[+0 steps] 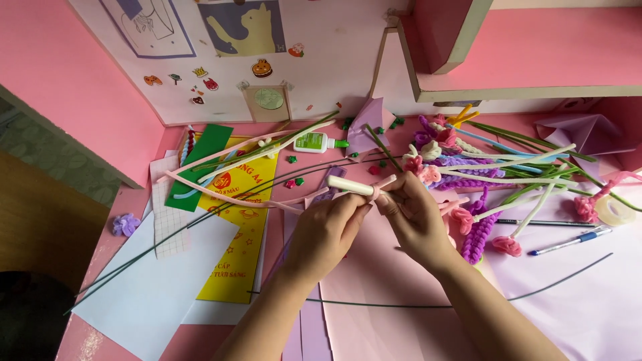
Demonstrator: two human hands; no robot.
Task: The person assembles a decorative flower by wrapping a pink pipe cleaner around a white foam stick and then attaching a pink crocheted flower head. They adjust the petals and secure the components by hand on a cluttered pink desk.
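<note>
My left hand [329, 230] grips a short white cylindrical stick [350, 186], held level above a pink desk [200, 341]. My right hand [413, 215] pinches a pale pink pipe cleaner [384, 184] that wraps around the stick's right end. The two hands nearly touch at the stick. Long pink pipe cleaners [227, 198] trail leftward from beneath my left hand. To the right of my hands lies a heap of finished pipe-cleaner flowers [461, 167] in pink, purple and white with green stems.
A glue bottle [317, 142] with a green cap lies behind my hands. Yellow paper pack [242, 220], green sheet [200, 160], white paper [154, 294], thin dark wires [374, 304]. Two pens [568, 242] and a tape roll [614, 210] at right. A shelf [508, 60] overhangs.
</note>
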